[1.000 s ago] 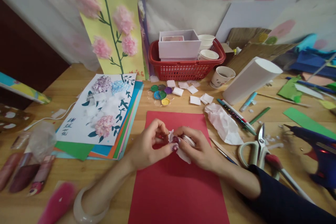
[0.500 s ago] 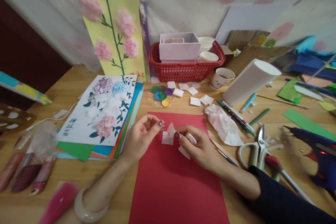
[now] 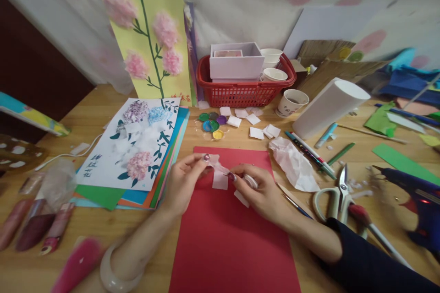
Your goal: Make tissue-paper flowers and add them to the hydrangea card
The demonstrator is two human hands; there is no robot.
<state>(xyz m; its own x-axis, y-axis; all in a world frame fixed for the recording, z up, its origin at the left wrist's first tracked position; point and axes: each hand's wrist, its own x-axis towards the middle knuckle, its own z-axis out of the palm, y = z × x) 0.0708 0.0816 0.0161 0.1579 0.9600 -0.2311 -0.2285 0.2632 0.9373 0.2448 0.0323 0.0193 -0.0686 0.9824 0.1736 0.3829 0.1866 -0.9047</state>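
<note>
A thin, pale piece of tissue paper (image 3: 216,162) is stretched between my two hands above a red sheet of paper (image 3: 233,247). My left hand (image 3: 180,183) pinches its left end between thumb and forefinger. The fingertips of my right hand (image 3: 257,192) pinch the opposite end. Inside the right hand's curled fingers sits a whitish, layered roundish thing (image 3: 251,181), whose kind I cannot make out. One white paper square (image 3: 220,180) lies on the red sheet below the tissue. Another white piece (image 3: 241,198) shows partly from under the right hand.
Behind the red sheet are small paint pots (image 3: 213,125) and several white paper squares (image 3: 256,133). A red basket (image 3: 237,94) and paper cup (image 3: 291,103) stand farther back. Scissors (image 3: 338,192) and a glue gun (image 3: 412,192) lie right; a flower picture (image 3: 103,155) lies left.
My left hand has closed on the free end of the tissue, which stood up from the right fingertips before. The tissue is now drawn out between both hands.
</note>
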